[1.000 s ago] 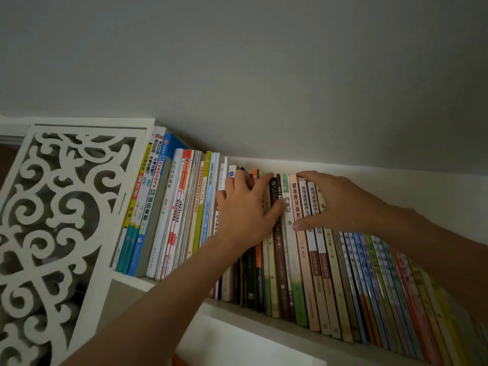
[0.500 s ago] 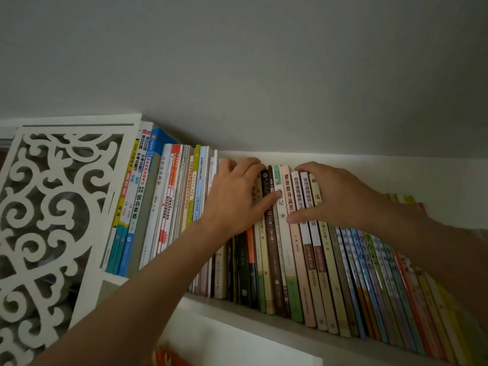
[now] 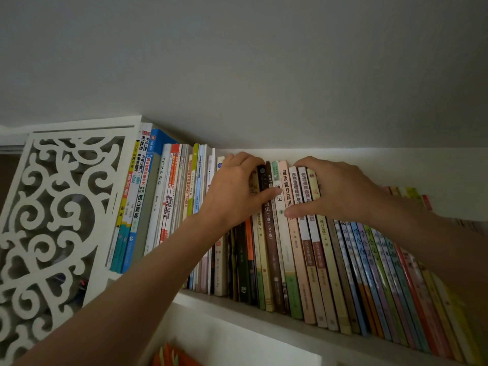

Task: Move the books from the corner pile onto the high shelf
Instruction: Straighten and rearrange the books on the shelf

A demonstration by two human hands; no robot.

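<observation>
A long row of upright books (image 3: 286,260) fills the high white shelf (image 3: 264,319) just under the ceiling. My left hand (image 3: 232,191) reaches up to the middle of the row, fingers curled over the tops of several dark and orange books, thumb across the spines. Just to its right, my right hand (image 3: 340,191) grips the tops of several beige books the same way, its thumb pressed on their spines. A few tan and green spines show between the two hands. The corner pile is out of view.
A white carved fretwork panel (image 3: 58,207) closes the shelf's left end, with tall blue and yellow books (image 3: 140,196) leaning against it. Thin coloured books (image 3: 390,281) lean at the right. Something orange (image 3: 171,356) shows on the level below. The ceiling is close above.
My left hand's fingers have slid up and curled over the book tops, and its thumb has moved right along the spines. My right hand has kept its hold.
</observation>
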